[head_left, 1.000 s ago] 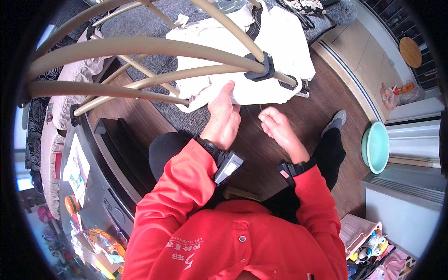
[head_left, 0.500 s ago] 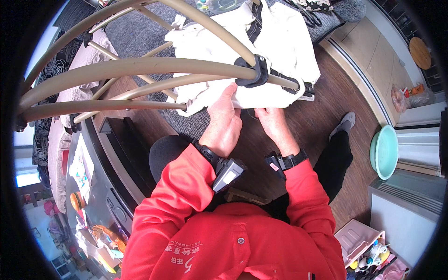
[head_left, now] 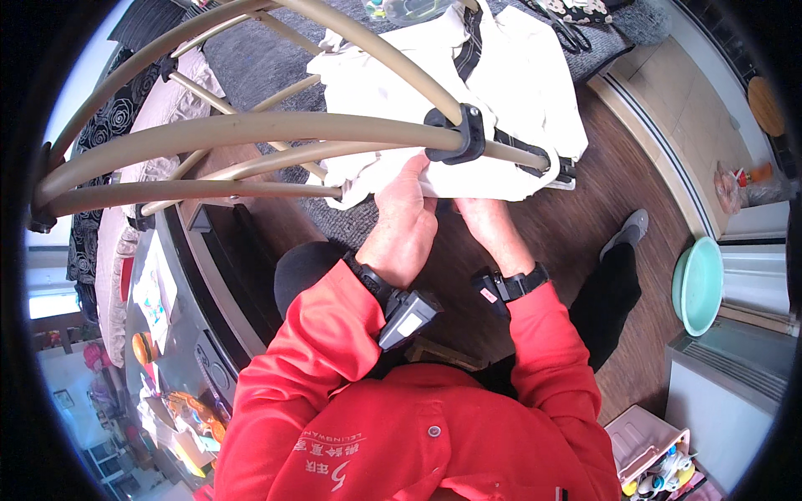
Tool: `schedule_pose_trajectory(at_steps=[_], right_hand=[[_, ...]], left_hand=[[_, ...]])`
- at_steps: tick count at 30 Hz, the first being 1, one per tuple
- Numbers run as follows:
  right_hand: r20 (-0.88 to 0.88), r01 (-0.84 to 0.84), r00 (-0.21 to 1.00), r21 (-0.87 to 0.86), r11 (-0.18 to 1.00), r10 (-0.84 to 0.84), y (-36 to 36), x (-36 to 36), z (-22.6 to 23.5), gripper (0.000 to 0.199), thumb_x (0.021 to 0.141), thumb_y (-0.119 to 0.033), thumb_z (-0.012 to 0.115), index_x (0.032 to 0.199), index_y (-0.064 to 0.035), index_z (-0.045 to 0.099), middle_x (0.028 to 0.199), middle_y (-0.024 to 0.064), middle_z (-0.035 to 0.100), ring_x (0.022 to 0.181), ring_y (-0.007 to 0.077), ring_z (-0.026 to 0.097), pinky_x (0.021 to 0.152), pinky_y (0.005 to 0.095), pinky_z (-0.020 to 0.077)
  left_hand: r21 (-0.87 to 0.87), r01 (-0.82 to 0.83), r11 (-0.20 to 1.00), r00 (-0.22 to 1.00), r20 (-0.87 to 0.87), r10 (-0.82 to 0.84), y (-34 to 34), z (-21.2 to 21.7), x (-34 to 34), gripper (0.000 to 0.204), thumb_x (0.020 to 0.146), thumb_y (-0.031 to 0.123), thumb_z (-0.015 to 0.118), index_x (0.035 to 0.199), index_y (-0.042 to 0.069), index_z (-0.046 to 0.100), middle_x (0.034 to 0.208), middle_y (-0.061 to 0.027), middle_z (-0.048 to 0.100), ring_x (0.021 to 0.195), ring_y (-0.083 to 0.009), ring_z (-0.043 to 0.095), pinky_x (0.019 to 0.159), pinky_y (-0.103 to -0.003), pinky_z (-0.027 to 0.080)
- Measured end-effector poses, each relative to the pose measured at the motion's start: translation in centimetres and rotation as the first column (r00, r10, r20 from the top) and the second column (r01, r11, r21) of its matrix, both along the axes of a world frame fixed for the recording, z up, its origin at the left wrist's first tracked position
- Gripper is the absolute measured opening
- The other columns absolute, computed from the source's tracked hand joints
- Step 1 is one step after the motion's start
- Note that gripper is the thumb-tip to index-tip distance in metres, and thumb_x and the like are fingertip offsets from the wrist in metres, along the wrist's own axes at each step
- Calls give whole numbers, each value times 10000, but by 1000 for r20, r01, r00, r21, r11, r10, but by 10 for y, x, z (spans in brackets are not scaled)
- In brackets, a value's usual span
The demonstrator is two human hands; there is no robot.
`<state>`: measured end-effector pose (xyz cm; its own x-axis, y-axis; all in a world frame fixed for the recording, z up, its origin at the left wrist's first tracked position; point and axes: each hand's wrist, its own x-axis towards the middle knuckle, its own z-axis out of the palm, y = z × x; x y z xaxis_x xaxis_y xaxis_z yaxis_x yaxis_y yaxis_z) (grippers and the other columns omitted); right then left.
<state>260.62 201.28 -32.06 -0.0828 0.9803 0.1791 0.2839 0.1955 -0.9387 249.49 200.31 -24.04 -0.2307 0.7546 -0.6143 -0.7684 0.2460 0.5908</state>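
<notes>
A frame of curved beige metal tubes (head_left: 276, 128) reaches in from the left, joined by a black plastic clamp (head_left: 458, 138). White cloth (head_left: 526, 92) with a black strip hangs around and behind its right end. My left hand (head_left: 403, 221) grips the cloth's near edge just below the clamp, thumb on top and the other fingers hidden underneath. Close to its right, my right hand (head_left: 487, 224) reaches under the same edge, its fingers out of sight beneath the cloth. A white loop and black fittings (head_left: 561, 171) sit at the tube's right end.
A dark table (head_left: 188, 326) with papers and toys stands at left, beside a pink-covered seat (head_left: 117, 275). Grey carpet (head_left: 242, 63) lies beyond the frame. At right are a mint-green basin (head_left: 700, 285), a white cabinet (head_left: 718, 392) and a pink bin (head_left: 642, 438).
The whole view has shifted slightly, so the frame, cloth and room appear a little lower and farther right. Both hands keep nearly the same places at the cloth's edge.
</notes>
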Motion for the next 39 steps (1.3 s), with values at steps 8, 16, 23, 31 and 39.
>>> schedule_pose_trajectory(at_steps=[8,16,23,31,39], right_hand=[[-63,11,998,52,999,-8,-2,0,-6,225,823,-98,619,1005,31,587,949,148,621,881,257,594,757,347,471],[-511,-22,855,-207,978,-89,0,-1,-8,130,867,-148,598,941,-45,567,745,-5,531,609,69,480,497,211,399],[-448,-59,892,-236,970,-54,2,2,-9,145,876,-174,587,922,-39,560,754,-5,526,626,73,477,510,217,404],[-376,-39,924,-281,959,-72,5,5,-12,178,884,-144,582,987,1,566,852,27,554,733,103,509,586,251,442],[-283,-23,959,-132,991,-15,7,3,-23,247,906,-129,538,1080,46,535,1019,104,574,917,205,526,798,333,455]], left_hand=[[-7,-74,997,997,14,75,6,-5,4,248,833,69,618,1058,29,521,1024,-57,583,926,-158,567,808,-273,468],[-18,-11,1000,1000,-12,11,-4,7,4,263,829,109,618,1055,17,520,997,-67,585,888,-164,563,783,-278,444],[-64,-80,995,997,-24,79,2,7,7,237,844,101,591,1055,24,514,998,-61,575,908,-161,554,800,-293,469],[-83,-93,992,996,-21,92,12,-7,1,303,789,49,612,1078,4,536,986,-80,596,865,-190,599,723,-332,501],[-59,-83,995,997,-2,83,17,-19,-2,299,778,28,602,1068,-10,540,977,-89,596,864,-200,601,724,-344,507]])
